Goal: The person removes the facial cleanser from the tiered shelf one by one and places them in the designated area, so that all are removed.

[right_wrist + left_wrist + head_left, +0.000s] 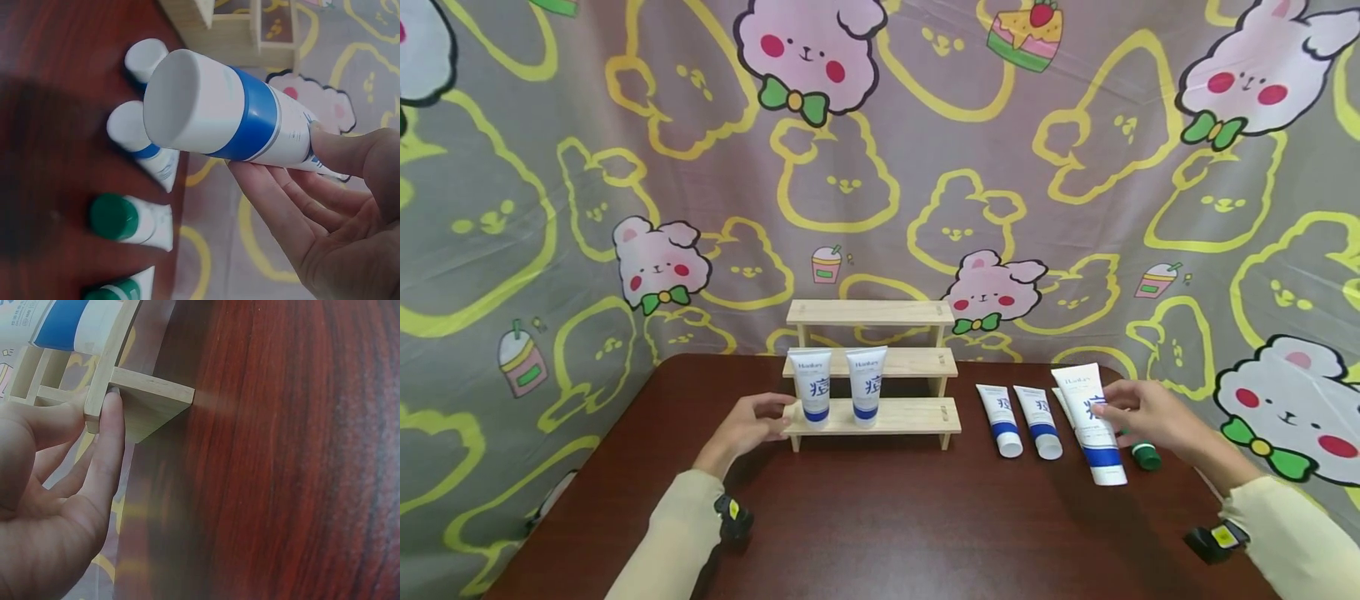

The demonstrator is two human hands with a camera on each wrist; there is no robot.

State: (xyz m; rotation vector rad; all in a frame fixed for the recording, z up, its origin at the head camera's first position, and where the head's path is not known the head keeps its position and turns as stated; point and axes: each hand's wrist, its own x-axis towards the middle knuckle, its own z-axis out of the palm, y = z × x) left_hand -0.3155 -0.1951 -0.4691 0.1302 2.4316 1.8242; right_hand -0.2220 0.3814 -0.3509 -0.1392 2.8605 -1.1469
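Note:
My right hand (1150,417) grips a white cream tube (1092,429) with a blue band, raised over the table's right side, its white cap pointing down. In the right wrist view, thumb and fingers wrap the upper part of that tube (250,115). At the left end of a three-step wooden rack (872,414), my left hand (748,429) pinches the lowest step between thumb and fingers, as the left wrist view shows close up. Two similar tubes, a left one (812,387) and a right one (867,385), stand cap-down on that step.
Two blue-banded tubes, one (999,421) beside another (1038,422), lie right of the rack. Green-capped tubes, one (131,219) above another (128,289) in the right wrist view, lie near the held tube. A patterned cloth (850,167) hangs behind the dark red table (865,525).

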